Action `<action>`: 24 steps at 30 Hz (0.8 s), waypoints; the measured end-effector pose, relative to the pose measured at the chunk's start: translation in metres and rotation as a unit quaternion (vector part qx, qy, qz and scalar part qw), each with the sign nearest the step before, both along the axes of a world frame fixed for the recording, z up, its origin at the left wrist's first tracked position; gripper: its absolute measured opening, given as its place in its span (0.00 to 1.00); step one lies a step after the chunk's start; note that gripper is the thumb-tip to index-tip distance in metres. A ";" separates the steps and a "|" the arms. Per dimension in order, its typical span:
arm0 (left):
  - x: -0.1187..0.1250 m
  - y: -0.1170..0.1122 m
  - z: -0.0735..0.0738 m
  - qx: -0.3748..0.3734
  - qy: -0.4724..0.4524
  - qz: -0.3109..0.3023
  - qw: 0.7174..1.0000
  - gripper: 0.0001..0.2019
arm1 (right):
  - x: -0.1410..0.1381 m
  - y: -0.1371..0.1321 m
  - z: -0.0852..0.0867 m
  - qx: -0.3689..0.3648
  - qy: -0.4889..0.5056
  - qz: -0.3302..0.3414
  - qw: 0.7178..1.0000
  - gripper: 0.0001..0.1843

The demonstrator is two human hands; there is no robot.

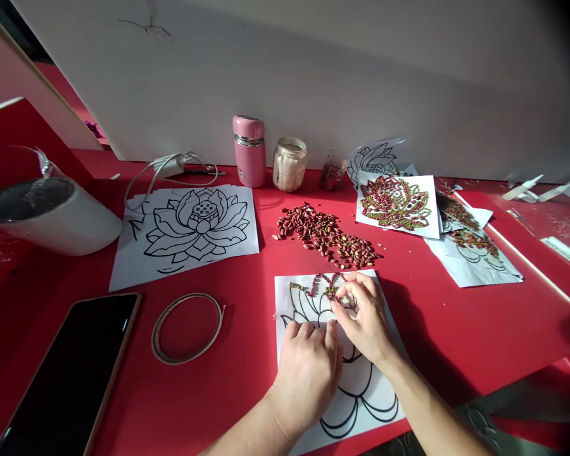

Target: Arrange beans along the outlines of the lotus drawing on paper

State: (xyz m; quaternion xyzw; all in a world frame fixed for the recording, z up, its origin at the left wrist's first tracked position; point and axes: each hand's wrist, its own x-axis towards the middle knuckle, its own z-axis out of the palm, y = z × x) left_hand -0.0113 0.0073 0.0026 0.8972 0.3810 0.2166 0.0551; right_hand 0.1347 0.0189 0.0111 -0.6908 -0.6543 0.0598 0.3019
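Lower centre: L hand (308,373) flat, empty, pressing lotus sheet (361,396) down. R hand (367,318) pinched narrow at bean row (320,280), sheet top; bean in pinch? can't tell. Bean pile (327,235) just above. Step looks like bean-laying.

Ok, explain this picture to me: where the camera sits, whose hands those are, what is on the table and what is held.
There is no machine here: one camera sits on a person's head and looks down at their own two bare hands. The left hand lies flat on a paper sheet printed with a lotus outline, on the red table. The right hand pinches its fingertips near the sheet's top edge, where small beans fill some lines; whether it holds a bean is hidden. Behind lie a loose bean pile, blank lotus prints, finished bean pictures, a pink flask and a jar. Left of the hands: a tape ring and a dark-screened phone.
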 end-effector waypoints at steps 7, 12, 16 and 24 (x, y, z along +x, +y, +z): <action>0.000 0.000 0.000 0.003 -0.003 0.002 1.000 0.14 | 0.008 0.001 0.002 0.010 0.022 -0.011 1.000 0.04; 0.000 0.000 0.000 0.008 -0.010 0.006 1.000 0.12 | 0.000 0.003 -0.001 0.002 -0.011 0.003 1.000 0.05; 0.001 0.001 -0.005 0.043 -0.033 0.010 0.998 0.12 | -0.002 0.002 -0.002 0.008 -0.017 0.001 1.000 0.05; 0.001 0.004 -0.011 0.069 -0.044 0.004 0.997 0.14 | 0.027 0.044 0.017 0.000 -0.016 0.010 1.000 0.09</action>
